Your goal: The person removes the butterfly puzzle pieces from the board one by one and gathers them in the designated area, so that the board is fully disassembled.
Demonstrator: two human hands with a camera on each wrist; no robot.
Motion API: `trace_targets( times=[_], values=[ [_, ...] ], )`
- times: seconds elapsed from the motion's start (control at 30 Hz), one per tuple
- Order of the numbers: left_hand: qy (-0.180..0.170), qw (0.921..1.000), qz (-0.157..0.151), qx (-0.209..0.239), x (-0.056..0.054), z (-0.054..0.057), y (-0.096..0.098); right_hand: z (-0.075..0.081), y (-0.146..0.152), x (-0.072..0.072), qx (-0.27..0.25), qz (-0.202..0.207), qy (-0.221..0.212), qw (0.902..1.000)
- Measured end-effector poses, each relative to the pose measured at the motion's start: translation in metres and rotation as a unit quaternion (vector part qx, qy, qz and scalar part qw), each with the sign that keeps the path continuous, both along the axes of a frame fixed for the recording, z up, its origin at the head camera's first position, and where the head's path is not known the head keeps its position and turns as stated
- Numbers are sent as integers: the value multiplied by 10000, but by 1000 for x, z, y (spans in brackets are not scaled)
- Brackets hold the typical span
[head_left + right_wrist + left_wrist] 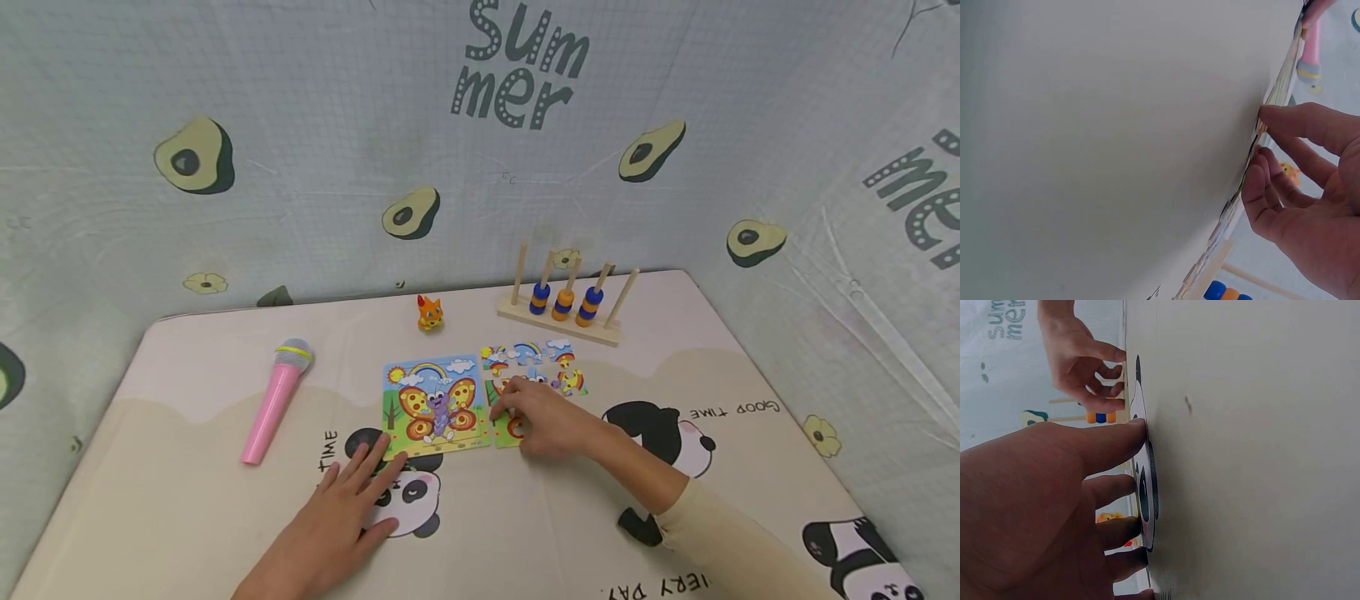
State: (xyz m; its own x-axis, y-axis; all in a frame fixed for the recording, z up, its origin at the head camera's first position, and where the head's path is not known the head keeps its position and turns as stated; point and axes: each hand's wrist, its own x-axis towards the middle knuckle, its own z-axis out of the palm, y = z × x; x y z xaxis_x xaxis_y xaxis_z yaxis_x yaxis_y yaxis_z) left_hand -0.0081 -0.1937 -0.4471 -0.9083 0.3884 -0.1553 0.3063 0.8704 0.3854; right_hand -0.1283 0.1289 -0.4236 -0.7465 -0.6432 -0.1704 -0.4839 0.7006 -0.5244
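A square butterfly picture board (438, 404) lies flat on the table. My left hand (337, 517) rests with spread, straight fingers at its lower left corner, fingertips on its edge. In the left wrist view the left thumb (1113, 444) touches the tablecloth. Right of the board, loose jigsaw puzzle pieces (527, 353) lie in a matching arrangement, partly covered by my right hand (551, 421). That hand's thumb and forefinger pinch a puzzle piece (507, 432) in the lower left of the group; in the right wrist view the fingertips (1265, 115) come together at table level.
A pink toy microphone (273, 400) lies at the left. Behind the board stands a small orange fox figure (430, 313). A wooden peg stand (558, 320) with blue and orange rings is at the back right. The panda-print tablecloth (187, 500) meets a hanging curtain at the back.
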Motion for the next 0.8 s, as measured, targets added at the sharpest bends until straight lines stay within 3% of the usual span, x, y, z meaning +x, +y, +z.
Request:
trace_targets(
  times=[0.53, 0.8],
  values=[
    [10, 10000, -8, 14, 1, 0, -1, 1, -1, -1, 93, 18, -41, 9999],
    [267, 9996, -118, -4, 2, 0, -2, 6, -2, -3, -33, -52, -67, 10000]
  ],
)
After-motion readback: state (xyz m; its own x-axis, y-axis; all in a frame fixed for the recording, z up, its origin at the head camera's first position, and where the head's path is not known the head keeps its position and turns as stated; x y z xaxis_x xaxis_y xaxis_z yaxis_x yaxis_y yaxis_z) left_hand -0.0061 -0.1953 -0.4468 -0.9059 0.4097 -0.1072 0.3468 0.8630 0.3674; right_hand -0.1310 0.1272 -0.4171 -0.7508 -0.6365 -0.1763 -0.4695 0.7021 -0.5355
